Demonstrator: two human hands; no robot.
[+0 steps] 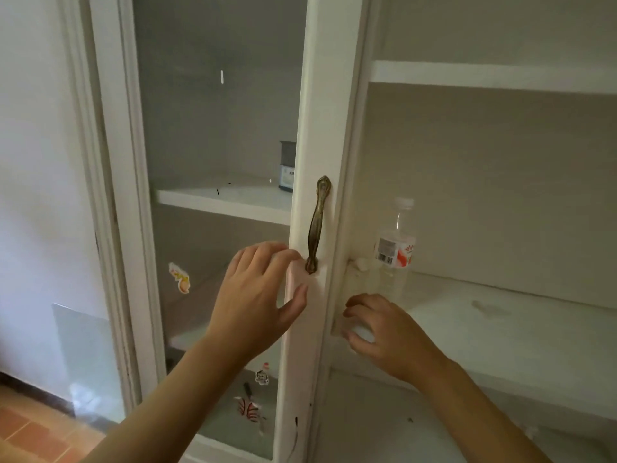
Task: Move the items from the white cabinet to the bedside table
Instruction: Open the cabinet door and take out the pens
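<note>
1. you face a white cabinet (337, 95) against a pale wall (36, 145), with a strip of reddish floor tile (30, 432) low on your left.
2. its glass door (217, 128) stands on your left side, framed in white, with small stickers (180, 278) on the pane; the right side is open, showing white shelves (500, 329).
3. your left arm reaches up from lower left; your left hand (257, 299) wraps the door's edge stile just below the brass handle (317, 225), fingers over the far side, thumb on the near face, so that grip is closed on the door.
4. your right arm comes in from lower right; your right hand (384, 329) hovers palm down at the front left corner of the middle shelf, fingers curled around a small white object (364, 332) that is too blurred to identify.
5. a clear water bottle (395, 248) stands upright on that same shelf, just behind your right hand, long axis vertical, white cap up, red-and-white label facing you.
6. behind the glass, a small dark-lidded jar (287, 165) sits upright on a higher shelf.
</note>
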